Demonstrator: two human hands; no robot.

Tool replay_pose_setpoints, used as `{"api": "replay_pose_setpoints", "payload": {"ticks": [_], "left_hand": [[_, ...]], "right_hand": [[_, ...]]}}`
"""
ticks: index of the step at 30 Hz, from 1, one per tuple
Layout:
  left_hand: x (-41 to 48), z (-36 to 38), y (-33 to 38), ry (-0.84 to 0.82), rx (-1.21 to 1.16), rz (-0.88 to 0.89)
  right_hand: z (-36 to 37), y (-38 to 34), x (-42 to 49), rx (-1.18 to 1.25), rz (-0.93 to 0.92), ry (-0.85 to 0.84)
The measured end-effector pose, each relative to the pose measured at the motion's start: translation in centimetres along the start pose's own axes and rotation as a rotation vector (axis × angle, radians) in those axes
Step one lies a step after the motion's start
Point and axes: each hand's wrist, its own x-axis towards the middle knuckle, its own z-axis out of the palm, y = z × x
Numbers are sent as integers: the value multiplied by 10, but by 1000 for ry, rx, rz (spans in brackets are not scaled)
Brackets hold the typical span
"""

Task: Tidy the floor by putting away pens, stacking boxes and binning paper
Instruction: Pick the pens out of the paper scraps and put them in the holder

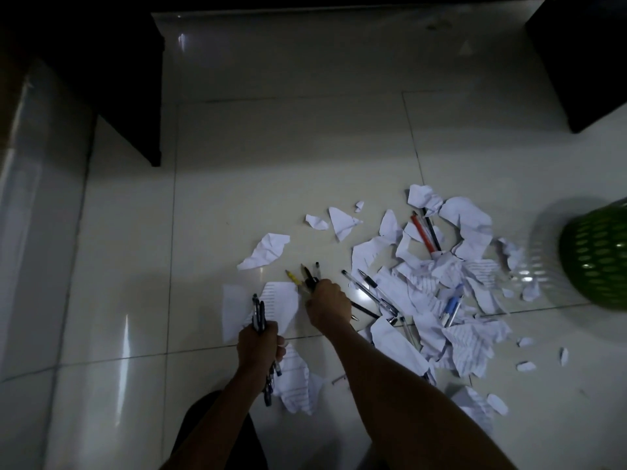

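Torn and crumpled white paper scraps [437, 279] lie scattered over the pale tiled floor [271, 164]. My left hand [258, 344] grips a bundle of dark pens [258, 312] that sticks out above and below the fist. My right hand [328, 304] grips several pens [307, 276], among them a yellow one, their tips pointing away from me. More loose pens lie among the scraps: clear ones [373, 291], a red and a black one [425, 234], and a blue one [450, 308].
A green perforated basket [597, 256] stands at the right edge. Dark furniture [129, 79] fills the upper left and another dark piece [587, 56] the upper right. A pale surface [30, 198] runs along the left.
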Motion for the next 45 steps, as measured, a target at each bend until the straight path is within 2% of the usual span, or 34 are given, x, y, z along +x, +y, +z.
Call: {"api": "replay_pose_setpoints", "payload": {"ticks": [13, 18, 22, 27, 33, 38, 42, 45], "left_hand": [[-33, -1, -9, -33, 56, 100], [-42, -5, -11, -21, 70, 113], [-55, -7, -6, -35, 72, 134], [-66, -5, 7, -72, 58, 189], [-91, -16, 15, -80, 107, 322], [-110, -30, 25, -161, 118, 270], [-118, -38, 29, -219, 56, 269], [-120, -47, 29, -237, 95, 295]], "right_hand": [[-46, 43, -32, 136, 105, -12], [-57, 54, -42, 190, 89, 5], [-67, 52, -53, 218, 40, -51], [-77, 42, -62, 399, -14, -101], [-76, 43, -98, 464, -112, -91], [-74, 36, -125, 742, -21, -158], [-71, 24, -148, 788, -23, -120], [-68, 16, -162, 830, -12, -56]]}}
